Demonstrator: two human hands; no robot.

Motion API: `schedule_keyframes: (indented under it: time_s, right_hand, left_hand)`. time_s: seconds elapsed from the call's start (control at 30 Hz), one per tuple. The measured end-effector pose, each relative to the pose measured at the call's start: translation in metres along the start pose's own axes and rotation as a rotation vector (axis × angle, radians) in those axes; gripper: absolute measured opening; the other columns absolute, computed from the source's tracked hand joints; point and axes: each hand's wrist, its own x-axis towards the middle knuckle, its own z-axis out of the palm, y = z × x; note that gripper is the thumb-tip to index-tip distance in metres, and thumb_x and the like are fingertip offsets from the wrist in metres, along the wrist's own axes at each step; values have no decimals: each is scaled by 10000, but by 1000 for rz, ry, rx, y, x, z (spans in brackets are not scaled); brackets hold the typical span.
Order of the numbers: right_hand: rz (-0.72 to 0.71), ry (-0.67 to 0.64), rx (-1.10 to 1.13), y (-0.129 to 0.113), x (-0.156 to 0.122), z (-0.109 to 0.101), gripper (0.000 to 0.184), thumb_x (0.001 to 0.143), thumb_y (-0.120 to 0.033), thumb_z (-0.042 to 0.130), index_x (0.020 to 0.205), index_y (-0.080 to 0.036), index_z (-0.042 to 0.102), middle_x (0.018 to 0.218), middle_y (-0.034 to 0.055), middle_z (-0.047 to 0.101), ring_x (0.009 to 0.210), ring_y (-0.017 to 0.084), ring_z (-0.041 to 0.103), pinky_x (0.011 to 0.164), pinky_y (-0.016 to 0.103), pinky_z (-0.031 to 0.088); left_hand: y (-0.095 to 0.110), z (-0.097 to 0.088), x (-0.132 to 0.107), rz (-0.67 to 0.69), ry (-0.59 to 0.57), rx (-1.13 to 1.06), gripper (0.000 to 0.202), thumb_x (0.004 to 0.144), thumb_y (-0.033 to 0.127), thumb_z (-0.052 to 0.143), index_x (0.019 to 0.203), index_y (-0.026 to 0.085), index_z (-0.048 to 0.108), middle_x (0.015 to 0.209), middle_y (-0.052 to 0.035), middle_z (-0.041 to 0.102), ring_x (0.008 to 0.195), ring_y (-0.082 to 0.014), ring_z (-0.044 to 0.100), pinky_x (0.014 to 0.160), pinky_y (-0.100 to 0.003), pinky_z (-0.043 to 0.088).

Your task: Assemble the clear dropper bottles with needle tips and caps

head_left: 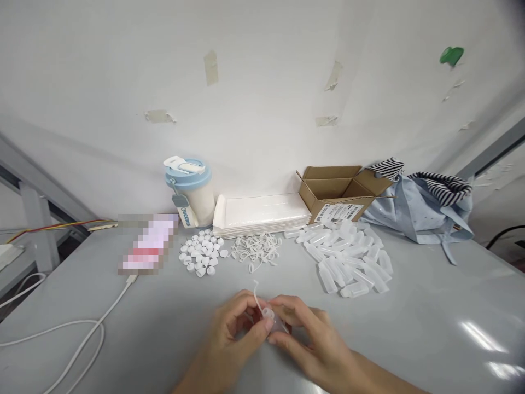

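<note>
Low over the near middle of the table, both hands meet around a small translucent plastic bottle (277, 324), its neck tilted toward my left. My right hand (311, 336) is closed round the bottle's body. My left hand (240, 334) pinches at the neck, thumb against it, with a thin white plastic strap (257, 295) sticking up between the fingers. Whether the strap's lower end is around the neck is hidden by the fingertips. Beyond the hands lie a pile of white caps (200, 251), a heap of white straps (256, 249) and many similar bottles (348, 254).
At the back stand a cream tumbler with a blue lid (191, 191), a stack of white packets (262, 213), an open cardboard box (340, 191) and a light blue bag (418, 208). A blurred phone (150, 243) with a white cable (98, 323) lies on the left.
</note>
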Motion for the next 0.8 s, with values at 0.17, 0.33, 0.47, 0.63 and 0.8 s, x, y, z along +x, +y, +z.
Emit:
schedule_keyframes:
  time_s: [0.17, 0.33, 0.47, 0.63, 0.8]
  right_hand:
    - [9, -90, 1, -2, -1, -1, 369, 894, -179, 519, 1225, -276, 388, 1036, 13, 686, 870, 136, 655, 758, 254, 510]
    - [-25, -108, -46, -4, 0, -1, 380, 893, -171, 526, 1239, -273, 407, 1136, 33, 668, 954, 136, 651, 809, 241, 503]
    - [-29, -5, -115, 3, -2, 2, 323, 891, -203, 533, 1204, -256, 472, 962, 17, 693, 809, 136, 648, 716, 237, 508]
    - [138, 147, -35, 4, 0, 4, 226, 855, -293, 589, 1069, -224, 559, 818, 15, 671, 654, 129, 576, 582, 232, 482]
    - [313, 157, 323, -3, 7, 2, 234, 824, -336, 643, 986, -202, 540, 827, 16, 673, 692, 111, 603, 649, 236, 490]
  left_hand:
    - [0, 1, 1, -32, -29, -39, 105, 805, 285, 556, 809, 189, 600, 789, -13, 554, 730, -154, 542, 676, -273, 458]
    - [3, 1, 1, -13, -21, 7, 146, 795, 289, 545, 713, 175, 584, 748, -8, 521, 688, -139, 519, 637, -256, 456]
    - [-3, 1, -1, -47, 41, 52, 146, 805, 295, 550, 871, 182, 615, 788, -12, 559, 680, -136, 554, 634, -261, 499]
    - [-10, 1, -6, 288, 312, 412, 372, 814, 210, 563, 1170, 243, 461, 996, -44, 572, 804, -155, 588, 698, -292, 537]
    - [-7, -1, -6, 665, 242, 798, 336, 816, 154, 564, 1141, 181, 487, 1052, -101, 545, 966, -209, 551, 804, -331, 521]
